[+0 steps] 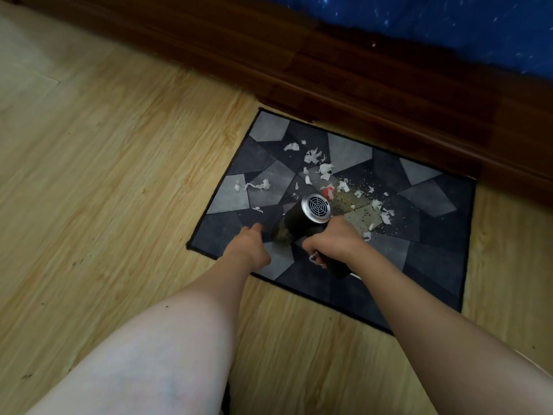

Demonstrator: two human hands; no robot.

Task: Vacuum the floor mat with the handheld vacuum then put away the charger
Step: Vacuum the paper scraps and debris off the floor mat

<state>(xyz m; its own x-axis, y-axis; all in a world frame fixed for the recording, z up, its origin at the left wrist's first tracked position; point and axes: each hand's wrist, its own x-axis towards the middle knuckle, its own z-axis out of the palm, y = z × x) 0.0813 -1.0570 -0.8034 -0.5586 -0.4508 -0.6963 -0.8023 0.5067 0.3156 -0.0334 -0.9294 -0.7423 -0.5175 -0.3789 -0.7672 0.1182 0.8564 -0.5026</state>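
We have barely begun: our right hand [332, 241] grips the handheld vacuum [300, 218] over the floor mat [434, 265], which is littered with paper scraps [312, 157], our left hand [248, 244] seemingly resting open beside it, and no charger in sight.

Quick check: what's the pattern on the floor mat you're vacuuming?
The floor mat has angular grey patches, light and dark, inside a black border; head view.

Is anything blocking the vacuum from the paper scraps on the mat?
Nothing visible. The paper scraps lie loose on the open mat, just beyond the vacuum held by the right hand; the left hand is beside it, clear of them.
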